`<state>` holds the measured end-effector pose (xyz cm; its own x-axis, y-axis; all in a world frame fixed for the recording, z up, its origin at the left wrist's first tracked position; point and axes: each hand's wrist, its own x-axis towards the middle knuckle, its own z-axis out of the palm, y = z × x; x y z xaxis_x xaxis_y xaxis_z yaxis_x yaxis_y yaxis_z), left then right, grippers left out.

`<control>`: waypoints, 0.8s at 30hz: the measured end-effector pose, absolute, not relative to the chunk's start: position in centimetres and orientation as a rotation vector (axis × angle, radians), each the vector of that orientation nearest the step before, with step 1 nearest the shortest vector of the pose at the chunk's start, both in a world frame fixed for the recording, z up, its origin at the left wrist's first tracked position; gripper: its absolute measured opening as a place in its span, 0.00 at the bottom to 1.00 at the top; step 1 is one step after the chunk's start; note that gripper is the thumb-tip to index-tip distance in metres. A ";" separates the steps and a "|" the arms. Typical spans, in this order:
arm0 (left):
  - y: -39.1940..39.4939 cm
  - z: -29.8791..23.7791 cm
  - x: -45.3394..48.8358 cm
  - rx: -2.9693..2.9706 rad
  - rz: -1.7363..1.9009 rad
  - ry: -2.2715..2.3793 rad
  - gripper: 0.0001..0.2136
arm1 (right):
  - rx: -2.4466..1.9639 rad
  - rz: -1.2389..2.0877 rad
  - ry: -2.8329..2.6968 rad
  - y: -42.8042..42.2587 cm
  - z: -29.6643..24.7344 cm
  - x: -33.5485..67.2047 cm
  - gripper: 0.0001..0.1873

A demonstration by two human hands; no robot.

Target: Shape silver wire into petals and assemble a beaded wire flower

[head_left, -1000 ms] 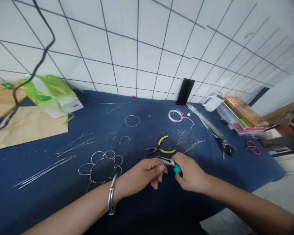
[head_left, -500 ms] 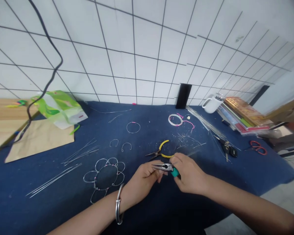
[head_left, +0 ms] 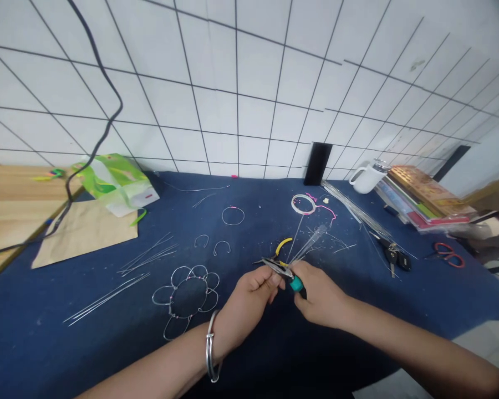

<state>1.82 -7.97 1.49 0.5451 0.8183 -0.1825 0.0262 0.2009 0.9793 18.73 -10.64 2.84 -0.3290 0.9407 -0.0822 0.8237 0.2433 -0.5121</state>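
My right hand (head_left: 322,288) is wrapped round green-handled long-nose pliers (head_left: 278,267), whose metal jaws point left over the fingers of my left hand (head_left: 253,291). With those fingers my left hand pinches a thin wire (head_left: 296,238) at the jaws; the wire's upper part stands up past my right hand and is partly smeared. The gripped end is hidden by fingers and pliers. Just behind lie yellow-handled pliers (head_left: 283,244), partly covered. To the left rests a flower-shaped wire frame (head_left: 171,295) with looped petals and small pink beads.
Two bent wire pieces (head_left: 222,244) and a wire ring (head_left: 233,216) lie farther back. Straight wires (head_left: 106,299) are at left. A white ring with pink cord (head_left: 303,205), a wire bundle (head_left: 353,208), keys (head_left: 393,256), red scissors (head_left: 449,255), a mug (head_left: 366,178) and books (head_left: 424,194) stand right.
The pliers' jaws have tilted, their tips now pointing up and left. The wire shows upright and blurred beyond my right hand. The whole view has shifted slightly.
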 end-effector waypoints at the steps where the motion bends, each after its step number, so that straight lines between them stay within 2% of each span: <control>1: -8.1 1.6 2.0 1.189 0.651 0.872 0.11 | -1.683 0.543 -2.349 -10.4 2.8 18.8 0.14; 3: -8.4 1.6 2.2 1.083 0.639 0.906 0.10 | -1.721 0.297 -2.448 -10.1 2.6 18.9 0.15; 5: -8.4 1.7 2.3 1.035 0.637 0.925 0.10 | -1.738 0.240 -2.476 -10.0 2.4 18.9 0.16; 11: -8.0 2.1 1.7 1.106 0.578 0.884 0.10 | -1.700 0.750 -2.315 -10.4 3.2 18.9 0.12; 19: -7.9 2.4 1.5 1.080 0.474 0.846 0.11 | -1.509 1.580 -1.883 -10.1 4.6 19.3 0.20; 24: -7.9 2.6 1.2 0.997 0.472 0.781 0.10 | -1.383 1.771 -1.773 -9.7 4.9 19.3 0.22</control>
